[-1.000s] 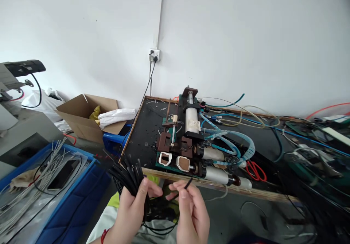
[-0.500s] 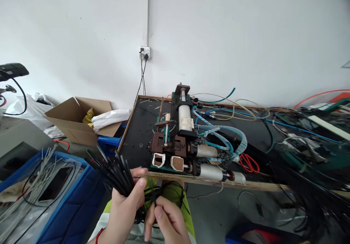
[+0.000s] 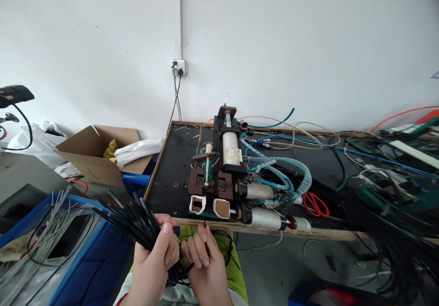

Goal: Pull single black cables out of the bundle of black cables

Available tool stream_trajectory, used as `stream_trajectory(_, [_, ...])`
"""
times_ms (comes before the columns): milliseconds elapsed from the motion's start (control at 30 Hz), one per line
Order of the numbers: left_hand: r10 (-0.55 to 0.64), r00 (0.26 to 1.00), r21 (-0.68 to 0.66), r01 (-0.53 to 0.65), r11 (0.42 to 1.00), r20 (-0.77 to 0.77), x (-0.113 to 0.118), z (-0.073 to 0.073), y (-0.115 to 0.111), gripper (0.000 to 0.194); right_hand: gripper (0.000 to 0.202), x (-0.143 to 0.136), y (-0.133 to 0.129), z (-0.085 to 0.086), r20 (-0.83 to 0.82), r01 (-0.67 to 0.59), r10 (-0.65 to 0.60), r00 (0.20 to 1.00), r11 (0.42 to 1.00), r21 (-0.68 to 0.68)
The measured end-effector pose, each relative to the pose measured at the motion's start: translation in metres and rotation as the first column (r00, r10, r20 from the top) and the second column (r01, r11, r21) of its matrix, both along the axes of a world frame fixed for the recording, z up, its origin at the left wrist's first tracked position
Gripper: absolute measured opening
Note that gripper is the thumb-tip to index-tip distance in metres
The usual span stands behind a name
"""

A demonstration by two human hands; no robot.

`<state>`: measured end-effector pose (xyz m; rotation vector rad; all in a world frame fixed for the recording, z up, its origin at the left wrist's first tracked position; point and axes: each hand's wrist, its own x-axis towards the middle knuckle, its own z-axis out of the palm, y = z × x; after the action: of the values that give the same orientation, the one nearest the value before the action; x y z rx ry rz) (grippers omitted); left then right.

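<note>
My left hand [image 3: 152, 262] is closed around a bundle of black cables [image 3: 132, 221], whose cut ends fan out up and to the left. Beside it, my right hand [image 3: 207, 265] pinches a single thin black cable [image 3: 205, 220] between thumb and forefinger. That cable's tip points up into the gap between two white-edged brown jaws, the left jaw [image 3: 198, 204] and the right jaw [image 3: 221, 208], at the front of a pneumatic machine [image 3: 232, 148]. More black cable lies looped over my lap below the hands, partly hidden by them.
The machine sits on a black-topped bench [image 3: 164, 191] with a wooden edge. Blue air hoses [image 3: 302, 173] curl at its right, near a heap of black cables [image 3: 380, 233]. On the left are a blue bin [image 3: 89, 251] with pale wires and a cardboard box [image 3: 85, 159].
My right hand has moved up toward the jaws, lifting a cable tip to the gap between them. My left hand has shifted slightly left with the bundle.
</note>
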<state>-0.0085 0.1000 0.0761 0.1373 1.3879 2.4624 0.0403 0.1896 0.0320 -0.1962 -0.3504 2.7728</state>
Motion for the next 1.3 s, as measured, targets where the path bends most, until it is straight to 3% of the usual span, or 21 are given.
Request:
stream_trajectory(233, [0.021,0.999,-0.016,-0.02,1.0,0.027,0.001,0.008,0.007,0.038,0.034,-0.001,0.001,0.0,0.005,0.012,-0.012,1.0,1.0,-0.017])
stream_trajectory(500, [-0.02,0.999,-0.008,0.021,1.0,0.025,0.004,0.004,0.005,0.033,0.035,-0.001,0.001,0.004,0.024,0.072,-0.072,0.997,0.997,-0.003])
stream_trajectory(733, [-0.016,1.0,-0.007,0.016,1.0,0.014,0.003,0.004,0.004,0.032,0.036,-0.005,0.001,0.006,0.038,0.015,-0.017,0.999,0.998,0.059])
stream_trajectory(1300, [-0.023,1.0,0.04,0.023,0.999,0.0,0.004,0.007,-0.002,0.025,0.03,-0.004,0.001,0.012,0.015,-0.015,0.016,1.0,0.998,-0.065])
